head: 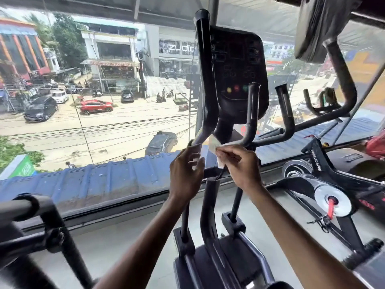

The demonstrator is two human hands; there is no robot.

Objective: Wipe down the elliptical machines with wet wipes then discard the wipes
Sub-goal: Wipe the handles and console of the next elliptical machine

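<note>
"zudio" storefront (181, 47) outside; "WELCARE" bike (316, 161).

Machine: a black elliptical machine (210, 205) stands in front of a large window (93, 101).
Console: a dark console (237, 74) with yellow, red and green buttons sits on top.
Left hand (185, 174): fingers spread, touching the lower end of the long left handle (205, 80).
Right hand (239, 165): pinches a white wet wipe (214, 144) just below the console.
Neighbour: an exercise bike (325, 180) stands at the right.
</note>
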